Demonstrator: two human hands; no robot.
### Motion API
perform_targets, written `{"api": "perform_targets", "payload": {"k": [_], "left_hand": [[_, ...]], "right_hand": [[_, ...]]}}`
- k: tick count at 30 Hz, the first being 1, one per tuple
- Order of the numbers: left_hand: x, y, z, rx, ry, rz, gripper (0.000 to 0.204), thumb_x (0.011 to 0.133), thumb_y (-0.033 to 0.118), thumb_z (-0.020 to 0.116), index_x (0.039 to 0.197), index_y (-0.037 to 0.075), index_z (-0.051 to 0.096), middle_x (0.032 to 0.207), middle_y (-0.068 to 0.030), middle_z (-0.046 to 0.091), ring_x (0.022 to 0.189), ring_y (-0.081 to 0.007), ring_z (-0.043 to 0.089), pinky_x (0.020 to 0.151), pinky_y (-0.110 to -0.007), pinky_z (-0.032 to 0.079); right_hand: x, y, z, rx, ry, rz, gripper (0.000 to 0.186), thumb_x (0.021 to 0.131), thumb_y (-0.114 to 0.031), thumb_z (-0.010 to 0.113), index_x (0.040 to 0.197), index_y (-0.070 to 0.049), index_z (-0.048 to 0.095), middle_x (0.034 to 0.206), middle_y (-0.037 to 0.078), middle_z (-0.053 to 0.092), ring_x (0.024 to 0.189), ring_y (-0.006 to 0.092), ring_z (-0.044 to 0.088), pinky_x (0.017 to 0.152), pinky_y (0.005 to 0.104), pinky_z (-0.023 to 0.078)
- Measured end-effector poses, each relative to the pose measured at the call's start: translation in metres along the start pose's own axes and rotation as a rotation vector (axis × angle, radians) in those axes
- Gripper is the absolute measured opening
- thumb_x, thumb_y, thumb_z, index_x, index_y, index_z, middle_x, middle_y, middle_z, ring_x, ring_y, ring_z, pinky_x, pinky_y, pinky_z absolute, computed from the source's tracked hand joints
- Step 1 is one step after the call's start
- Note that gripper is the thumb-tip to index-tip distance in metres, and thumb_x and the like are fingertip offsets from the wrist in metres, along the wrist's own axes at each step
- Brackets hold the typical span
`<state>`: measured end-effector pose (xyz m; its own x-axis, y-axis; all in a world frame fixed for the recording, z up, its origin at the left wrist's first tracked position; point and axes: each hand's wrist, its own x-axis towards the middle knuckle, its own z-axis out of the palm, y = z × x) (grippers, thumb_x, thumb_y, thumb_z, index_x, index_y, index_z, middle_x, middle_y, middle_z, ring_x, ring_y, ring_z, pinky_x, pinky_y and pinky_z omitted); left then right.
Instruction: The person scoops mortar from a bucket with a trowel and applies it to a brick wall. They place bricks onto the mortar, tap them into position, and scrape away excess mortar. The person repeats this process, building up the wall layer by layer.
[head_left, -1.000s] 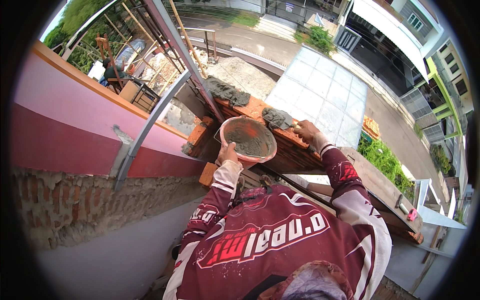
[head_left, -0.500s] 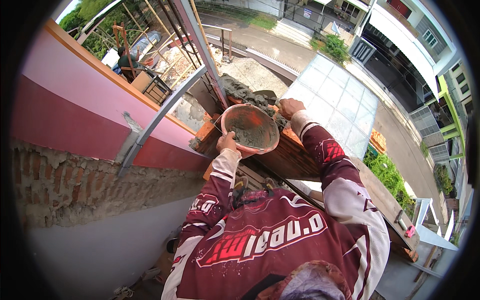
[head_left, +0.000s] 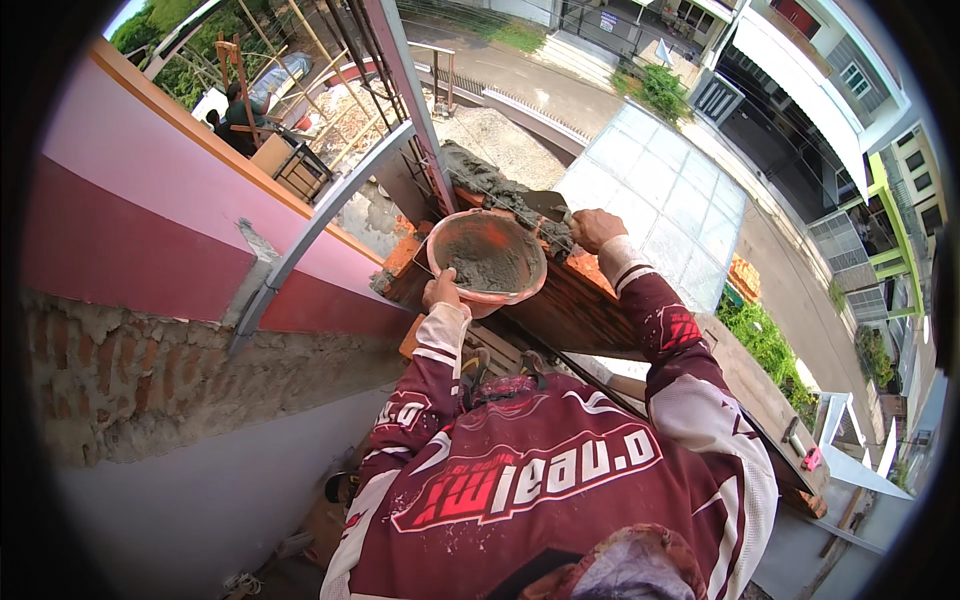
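Hands apart: the left hand (head_left: 443,290) clamps the rim of the bucket (head_left: 500,298), held just beside the wall (head_left: 590,270) — likely for a short reach to the trowel (head_left: 546,203), which the right hand (head_left: 598,230) grips by its handle, blade at the mortar (head_left: 488,184) on top.

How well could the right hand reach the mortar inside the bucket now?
Probably yes: the right hand, gripping a trowel, is just right of the bucket, whose open top leaves the mortar uncovered. The left hand holds the bucket's left side, seemingly out of the way.
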<state>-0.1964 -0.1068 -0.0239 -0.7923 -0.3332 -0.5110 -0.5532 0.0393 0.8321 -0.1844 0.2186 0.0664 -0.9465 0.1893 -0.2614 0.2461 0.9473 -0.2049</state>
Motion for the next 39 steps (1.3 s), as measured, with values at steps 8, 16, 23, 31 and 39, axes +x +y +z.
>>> {"api": "perform_targets", "payload": {"k": [8, 16, 23, 31, 39], "left_hand": [[-0.012, -0.007, -0.065, -0.574, -0.063, -0.25, 0.036, 0.083, 0.016, 0.068, 0.112, 0.0, 0.052, 0.1, -0.0118, 0.058, 0.079, -0.0293, 0.065, 0.058, -0.05, 0.059], [-0.008, -0.068, -0.169, -0.573, 0.044, -0.32, 0.025, 0.086, 0.02, 0.061, 0.108, 0.008, 0.057, 0.109, -0.0118, 0.057, 0.098, -0.0328, 0.059, 0.078, -0.061, 0.053], [-0.026, -0.084, -0.218, -0.466, 0.296, -0.311, 0.034, 0.082, 0.018, 0.067, 0.109, -0.001, 0.056, 0.107, -0.0173, 0.058, 0.091, -0.0363, 0.065, 0.066, -0.054, 0.061], [-0.028, -0.071, -0.203, -0.498, 0.429, -0.068, 0.025, 0.08, 0.019, 0.072, 0.087, -0.001, 0.059, 0.085, -0.0104, 0.059, 0.077, -0.0236, 0.059, 0.062, -0.042, 0.053], [-0.023, -0.039, -0.145, -0.225, 0.499, 0.08, 0.027, 0.072, 0.01, 0.076, 0.074, -0.001, 0.052, 0.071, -0.0047, 0.055, 0.062, -0.017, 0.048, 0.058, -0.038, 0.043]], "right_hand": [[-0.039, 0.082, -0.038, -0.198, 0.154, -0.286, 0.022, 0.081, -0.021, 0.07, 0.102, -0.02, 0.068, 0.086, 0.006, 0.065, 0.082, 0.029, 0.066, 0.072, 0.0449, 0.049], [-0.022, 0.115, 0.003, -0.322, 0.124, -0.462, 0.016, 0.087, -0.027, 0.067, 0.103, -0.023, 0.065, 0.089, 0.004, 0.064, 0.081, 0.0243, 0.066, 0.072, 0.0407, 0.048], [0.052, 0.065, 0.017, -0.278, 0.125, -0.422, 0.013, 0.088, -0.025, 0.066, 0.1, -0.023, 0.066, 0.088, 0.007, 0.064, 0.08, 0.03, 0.066, 0.065, 0.0443, 0.05], [0.029, 0.033, -0.034, -0.187, 0.002, -0.195, 0.02, 0.086, -0.035, 0.065, 0.093, -0.017, 0.072, 0.082, 0.009, 0.069, 0.08, 0.0309, 0.068, 0.066, 0.0453, 0.052], [0.046, -0.011, 0.008, -0.14, -0.023, -0.294, 0.023, 0.089, -0.033, 0.063, 0.099, -0.012, 0.068, 0.093, 0.013, 0.071, 0.086, 0.0356, 0.068, 0.073, 0.0471, 0.055]]}}
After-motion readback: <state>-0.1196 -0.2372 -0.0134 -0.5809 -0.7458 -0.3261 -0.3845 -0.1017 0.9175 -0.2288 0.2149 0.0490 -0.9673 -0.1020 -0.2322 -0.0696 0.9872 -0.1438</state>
